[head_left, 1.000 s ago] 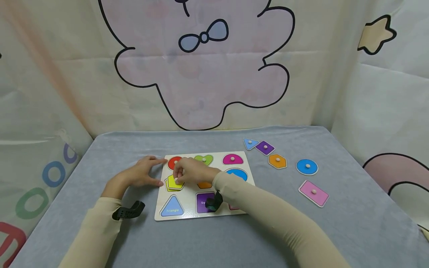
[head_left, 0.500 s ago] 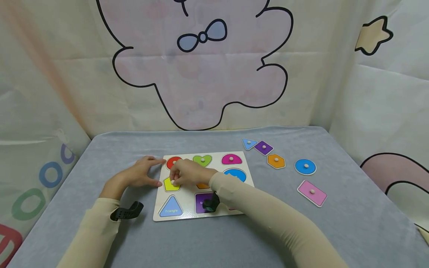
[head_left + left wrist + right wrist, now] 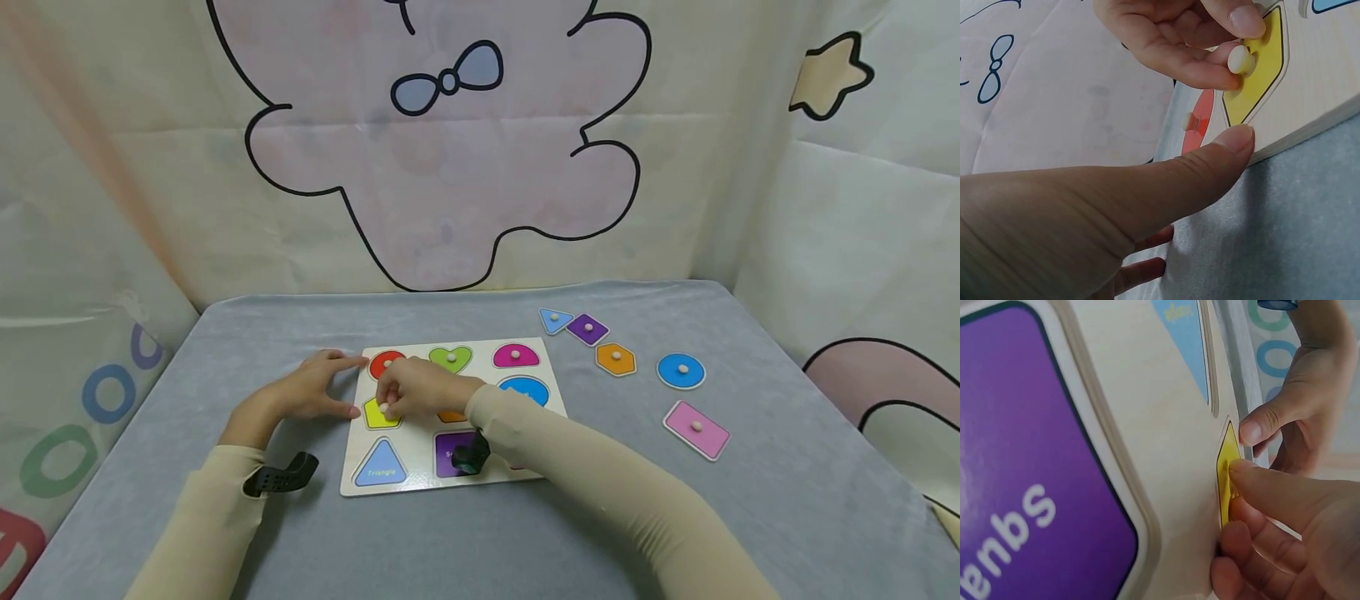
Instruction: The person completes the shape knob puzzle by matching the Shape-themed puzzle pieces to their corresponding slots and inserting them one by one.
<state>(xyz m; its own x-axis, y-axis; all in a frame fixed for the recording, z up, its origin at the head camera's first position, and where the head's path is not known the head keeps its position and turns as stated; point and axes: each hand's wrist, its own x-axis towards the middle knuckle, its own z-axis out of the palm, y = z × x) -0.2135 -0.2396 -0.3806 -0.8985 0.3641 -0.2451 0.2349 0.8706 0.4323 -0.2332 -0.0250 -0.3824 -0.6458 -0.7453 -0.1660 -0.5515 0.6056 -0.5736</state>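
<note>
A wooden shape puzzle board (image 3: 420, 468) lies on the cloth, with a yellow knobbed puzzle piece (image 3: 1270, 62) flat in its left-side recess. My right hand (image 3: 423, 386) is over the board, its thumb and curled fingers at the yellow piece's pale knob (image 3: 1241, 60). Seen from the right wrist, the thumb touches the yellow face. At the board's left edge my left hand (image 3: 315, 387) rests with thumb and index finger spread, the thumb tip against the edge. Red circle (image 3: 383, 363), green heart (image 3: 451, 359) and magenta half-circle (image 3: 516, 356) pieces sit in the back row.
Loose pieces lie right of the board: light-blue triangle (image 3: 554, 322), purple diamond-like piece (image 3: 588, 329), orange hexagon (image 3: 616, 359), blue oval (image 3: 681, 371) and pink rectangle (image 3: 696, 430). Printed cloth walls (image 3: 480, 258) border the table. My right forearm hides the board's front-right corner.
The yellow piece has gone from offset over its recess to lying flush in it, guided by my right hand. My left hand keeps its place at the board's edge.
</note>
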